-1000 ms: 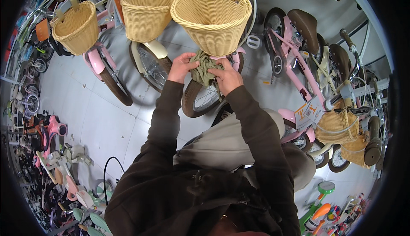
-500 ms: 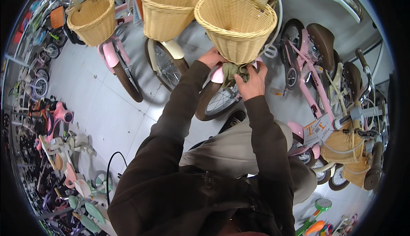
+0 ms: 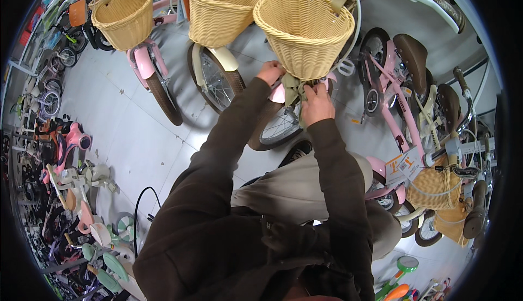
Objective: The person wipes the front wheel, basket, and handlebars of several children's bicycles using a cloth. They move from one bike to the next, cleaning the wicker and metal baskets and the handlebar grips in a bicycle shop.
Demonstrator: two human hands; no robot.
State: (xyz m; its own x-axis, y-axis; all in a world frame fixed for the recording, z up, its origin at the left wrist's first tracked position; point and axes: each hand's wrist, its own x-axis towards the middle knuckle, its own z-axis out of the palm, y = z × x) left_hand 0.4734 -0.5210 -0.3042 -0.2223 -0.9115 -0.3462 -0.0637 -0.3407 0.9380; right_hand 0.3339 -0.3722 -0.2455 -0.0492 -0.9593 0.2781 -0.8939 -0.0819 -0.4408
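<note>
An olive-green cloth (image 3: 292, 89) hangs over the pink front mudguard (image 3: 277, 94) of a child's bicycle, just under its wicker basket (image 3: 303, 55). My right hand (image 3: 317, 104) is closed on the cloth at the right side of the wheel (image 3: 280, 130), fingers bent upward beneath the basket. On the other side of the mudguard my left hand (image 3: 269, 72) has its fingers curled in close to the basket's underside. Their tips are partly hidden, and I cannot make out what they hold.
Two more bicycles with wicker baskets (image 3: 122, 20) stand to the left. Pink bicycles (image 3: 400, 110) and a price sign (image 3: 404, 164) are close on the right. Small ride-on toys (image 3: 76, 137) line the left side. A black cable (image 3: 136, 219) curves beside my left arm.
My right hand has shifted slightly left and turned, its fingers now drawn together on the cloth. My left hand has moved up only a little. The view has shifted slightly.
</note>
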